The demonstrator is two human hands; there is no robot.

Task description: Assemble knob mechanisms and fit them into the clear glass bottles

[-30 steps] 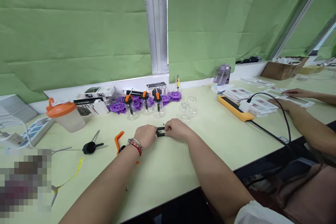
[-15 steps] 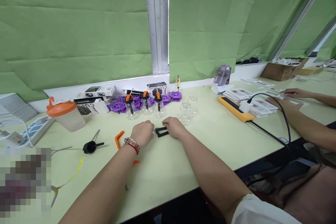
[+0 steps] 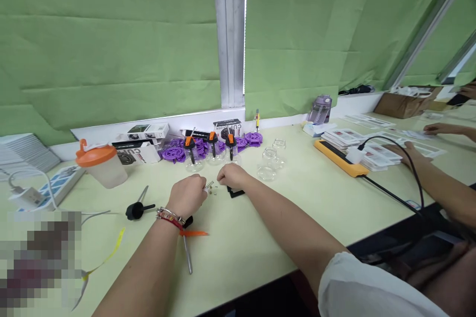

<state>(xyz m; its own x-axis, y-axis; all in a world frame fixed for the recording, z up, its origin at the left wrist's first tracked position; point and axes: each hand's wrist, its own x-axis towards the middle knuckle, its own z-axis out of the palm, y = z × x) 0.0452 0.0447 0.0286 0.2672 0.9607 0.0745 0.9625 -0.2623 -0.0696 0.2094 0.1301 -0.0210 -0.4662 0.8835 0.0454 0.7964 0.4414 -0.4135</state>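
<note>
Holding the fingers of our left hand (image 3: 189, 193) drawn together, we cannot tell whether anything sits between them. Our right hand (image 3: 232, 177) bends downward with its fingers bunched, and we cannot tell what they pinch, if anything. The black frame (image 3: 235, 193) is just below our right hand, partly hidden by it; the visible part looks thin-sided and square-cornered. Between our hands we see small metal parts (image 3: 210, 188), one of them apparently a spring.

By our left wrist, an orange piece (image 3: 195, 233) shows partly covered, with a metal rod (image 3: 188, 256) on its near side. Left of that lies a black scoop (image 3: 134, 211).

Farther off, we have three clear jars (image 3: 193, 165) with black and orange tops (image 3: 189, 142), purple wheels (image 3: 173, 154) behind them. To their right, we see straight through two glass jars (image 3: 268, 161). On the left, a cloudy cup (image 3: 107, 171) wears an orange lid (image 3: 97, 155); we cannot make out its contents. On the carton (image 3: 150, 152) beside it we read large letters "CU"; smaller print blurs.

At far right, a brown box (image 3: 403, 104) holds something white, and another person's hand (image 3: 412, 154) is near printed cards (image 3: 375, 157).
</note>
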